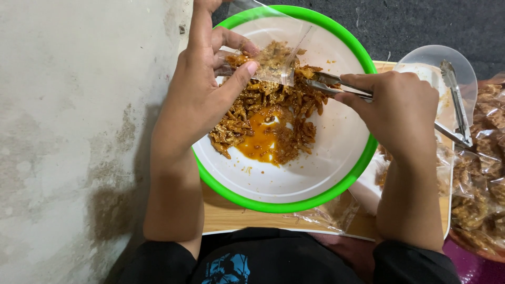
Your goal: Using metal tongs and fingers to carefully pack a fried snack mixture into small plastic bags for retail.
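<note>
A white bowl with a green rim sits on a wooden board and holds orange-brown fried sticks in an oily sauce. My left hand pinches the mouth of a small clear plastic bag over the bowl; the bag has some of the food in it. My right hand grips metal tongs, whose tips reach into the bag's opening with a bit of food.
A wooden board lies under the bowl. At the right are a clear lid with a second pair of tongs and several filled bags of the snack. A concrete wall is on the left.
</note>
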